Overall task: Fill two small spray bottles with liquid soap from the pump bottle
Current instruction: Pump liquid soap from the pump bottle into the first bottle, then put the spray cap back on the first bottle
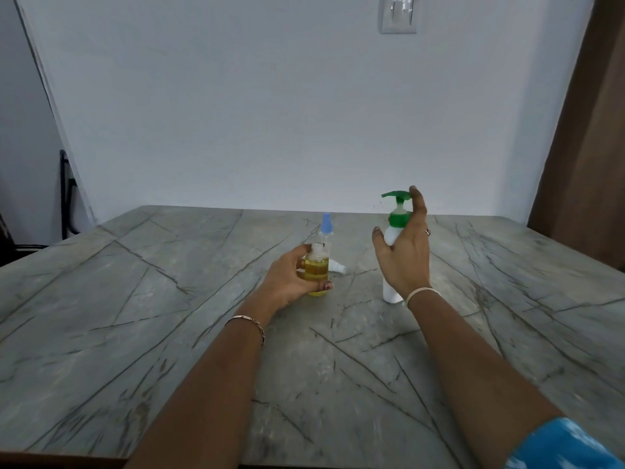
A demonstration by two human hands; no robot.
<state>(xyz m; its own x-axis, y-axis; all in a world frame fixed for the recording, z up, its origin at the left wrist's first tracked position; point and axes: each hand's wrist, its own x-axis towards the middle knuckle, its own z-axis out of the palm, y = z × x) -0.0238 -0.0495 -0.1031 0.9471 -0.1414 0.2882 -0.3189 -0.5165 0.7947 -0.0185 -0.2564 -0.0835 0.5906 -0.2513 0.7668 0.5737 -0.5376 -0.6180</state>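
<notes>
Two hands worked mid-frame: the left hand [291,279] gripped an uncapped, soap-filled spray bottle [317,269]; the right hand [404,252] hovered open beside the pump bottle [394,238]. Steadying its base would help.

Home room: stone table [169,299], wall switch [398,13]

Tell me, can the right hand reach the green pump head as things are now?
Probably yes. The right hand is open beside the pump bottle, its index fingertip already at the green pump head, and nothing stands between them.

no readable text, labels or brands anywhere
</notes>
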